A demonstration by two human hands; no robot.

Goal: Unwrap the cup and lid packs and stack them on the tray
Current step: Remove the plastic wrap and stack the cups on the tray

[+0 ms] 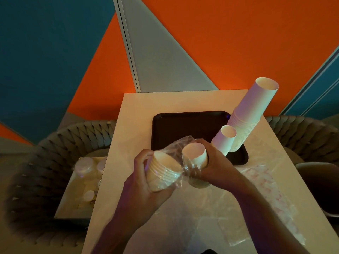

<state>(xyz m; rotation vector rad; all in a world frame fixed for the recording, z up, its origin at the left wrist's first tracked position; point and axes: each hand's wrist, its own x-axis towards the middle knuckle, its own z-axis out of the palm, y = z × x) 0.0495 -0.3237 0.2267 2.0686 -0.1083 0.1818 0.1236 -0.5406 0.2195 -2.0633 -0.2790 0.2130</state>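
My left hand [145,182] grips a short stack of paper cups [161,171] still partly inside a clear plastic wrap [178,145]. My right hand [212,162] grips a second short stack of cups [195,153] whose open mouth faces up. The wrap bunches between the two stacks. Both hands are above the near edge of the dark tray [185,127]. On the tray's right side stand a tall stack of large cups [251,114] and a shorter stack of small cups [224,138].
Empty clear wrappers [260,202] lie on the pale table [139,114] to the right and front. An open box [80,187] with more wrapped cups and lids sits on the woven chair [36,180] at the left. Another woven chair [308,136] stands at the right.
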